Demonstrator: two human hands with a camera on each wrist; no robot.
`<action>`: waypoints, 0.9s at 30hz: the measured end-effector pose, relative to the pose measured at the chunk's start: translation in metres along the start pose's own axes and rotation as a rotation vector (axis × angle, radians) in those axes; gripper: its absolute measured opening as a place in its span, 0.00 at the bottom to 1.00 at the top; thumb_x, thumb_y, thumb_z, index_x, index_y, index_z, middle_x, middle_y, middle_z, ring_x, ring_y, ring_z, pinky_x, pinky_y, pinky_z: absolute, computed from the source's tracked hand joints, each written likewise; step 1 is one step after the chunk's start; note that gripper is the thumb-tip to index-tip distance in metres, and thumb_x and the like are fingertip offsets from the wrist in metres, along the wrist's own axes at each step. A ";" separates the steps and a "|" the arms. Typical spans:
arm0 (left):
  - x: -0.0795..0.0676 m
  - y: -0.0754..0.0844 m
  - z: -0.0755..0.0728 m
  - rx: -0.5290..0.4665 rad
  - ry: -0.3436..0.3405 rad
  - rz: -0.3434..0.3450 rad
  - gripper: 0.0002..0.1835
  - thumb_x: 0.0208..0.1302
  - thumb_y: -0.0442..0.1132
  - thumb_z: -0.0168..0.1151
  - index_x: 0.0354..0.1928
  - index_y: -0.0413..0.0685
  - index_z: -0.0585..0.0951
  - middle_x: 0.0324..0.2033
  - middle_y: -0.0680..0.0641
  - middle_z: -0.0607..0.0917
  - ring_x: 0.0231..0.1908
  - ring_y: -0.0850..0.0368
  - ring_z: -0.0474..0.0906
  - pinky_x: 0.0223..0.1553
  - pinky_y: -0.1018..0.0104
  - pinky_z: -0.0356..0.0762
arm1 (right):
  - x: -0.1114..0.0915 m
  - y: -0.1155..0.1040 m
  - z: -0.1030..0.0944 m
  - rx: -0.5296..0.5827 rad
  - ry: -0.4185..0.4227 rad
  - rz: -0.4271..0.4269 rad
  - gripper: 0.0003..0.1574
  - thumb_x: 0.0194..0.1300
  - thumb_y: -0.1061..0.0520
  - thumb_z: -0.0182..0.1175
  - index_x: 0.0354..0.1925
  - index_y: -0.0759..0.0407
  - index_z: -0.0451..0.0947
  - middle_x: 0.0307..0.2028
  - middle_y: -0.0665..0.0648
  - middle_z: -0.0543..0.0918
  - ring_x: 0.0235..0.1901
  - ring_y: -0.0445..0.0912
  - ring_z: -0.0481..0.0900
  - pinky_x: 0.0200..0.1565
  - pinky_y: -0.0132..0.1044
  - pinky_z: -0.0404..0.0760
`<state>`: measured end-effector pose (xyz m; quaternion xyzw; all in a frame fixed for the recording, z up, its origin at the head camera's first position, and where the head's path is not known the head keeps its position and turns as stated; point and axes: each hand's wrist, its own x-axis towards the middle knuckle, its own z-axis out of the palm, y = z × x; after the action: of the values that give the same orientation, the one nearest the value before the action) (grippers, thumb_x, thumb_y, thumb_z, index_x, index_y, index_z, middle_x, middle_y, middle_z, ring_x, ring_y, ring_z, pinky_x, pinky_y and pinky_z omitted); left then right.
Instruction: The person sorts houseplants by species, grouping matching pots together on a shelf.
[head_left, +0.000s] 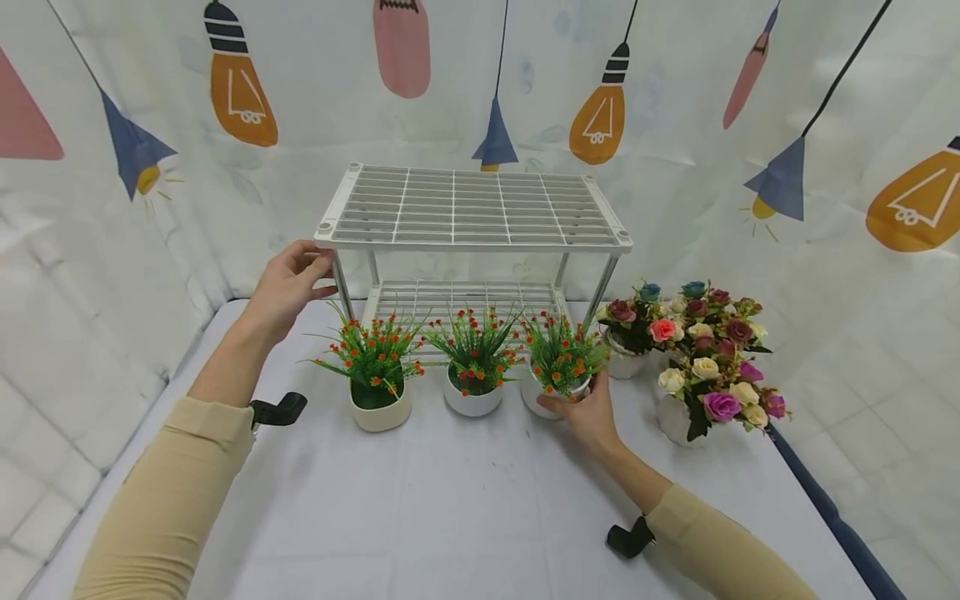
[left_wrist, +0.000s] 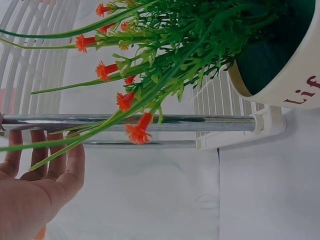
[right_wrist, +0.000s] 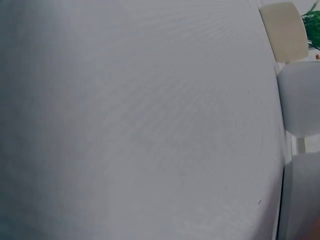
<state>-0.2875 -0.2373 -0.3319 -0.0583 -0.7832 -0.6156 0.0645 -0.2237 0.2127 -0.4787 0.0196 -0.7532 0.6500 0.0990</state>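
Note:
A white two-tier wire rack (head_left: 472,208) with metal posts stands at the back. My left hand (head_left: 288,283) holds its front left corner, fingers behind the metal post (left_wrist: 150,122) in the left wrist view. My right hand (head_left: 592,417) grips the white pot of the right potted plant (head_left: 558,354), thumb at the front and fingers at the right side. Beside it stand a middle potted plant (head_left: 472,354) in a white pot and a left potted plant (head_left: 375,367) in a cream oval pot. All have green leaves and small orange-red flowers.
Several pots of artificial roses (head_left: 720,358) stand together to the right of the rack. A white cloth covers the table (head_left: 450,500); its right edge shows dark blue. Behind hangs a white curtain (head_left: 675,100) printed with lamps and bulbs.

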 end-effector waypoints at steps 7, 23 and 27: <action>0.001 -0.002 0.000 0.011 -0.002 0.003 0.23 0.81 0.50 0.50 0.68 0.45 0.67 0.62 0.41 0.70 0.61 0.46 0.71 0.64 0.44 0.72 | -0.008 -0.012 -0.006 -0.064 0.008 -0.052 0.67 0.50 0.61 0.83 0.76 0.52 0.52 0.71 0.55 0.65 0.70 0.51 0.65 0.70 0.54 0.64; -0.002 0.000 0.000 -0.020 -0.018 0.002 0.26 0.81 0.53 0.50 0.69 0.43 0.66 0.62 0.41 0.70 0.59 0.50 0.71 0.66 0.45 0.70 | -0.027 -0.081 -0.015 0.027 0.044 -0.192 0.66 0.54 0.65 0.79 0.78 0.45 0.50 0.71 0.49 0.65 0.68 0.47 0.68 0.64 0.44 0.73; 0.000 -0.003 0.000 -0.029 -0.021 -0.005 0.27 0.80 0.55 0.50 0.68 0.44 0.67 0.61 0.43 0.70 0.60 0.51 0.71 0.66 0.46 0.69 | -0.026 -0.104 -0.018 0.033 0.047 -0.232 0.65 0.56 0.65 0.77 0.78 0.43 0.49 0.71 0.49 0.63 0.69 0.47 0.66 0.63 0.45 0.74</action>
<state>-0.2876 -0.2376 -0.3351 -0.0636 -0.7750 -0.6265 0.0538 -0.1791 0.2114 -0.3791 0.0931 -0.7325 0.6468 0.1910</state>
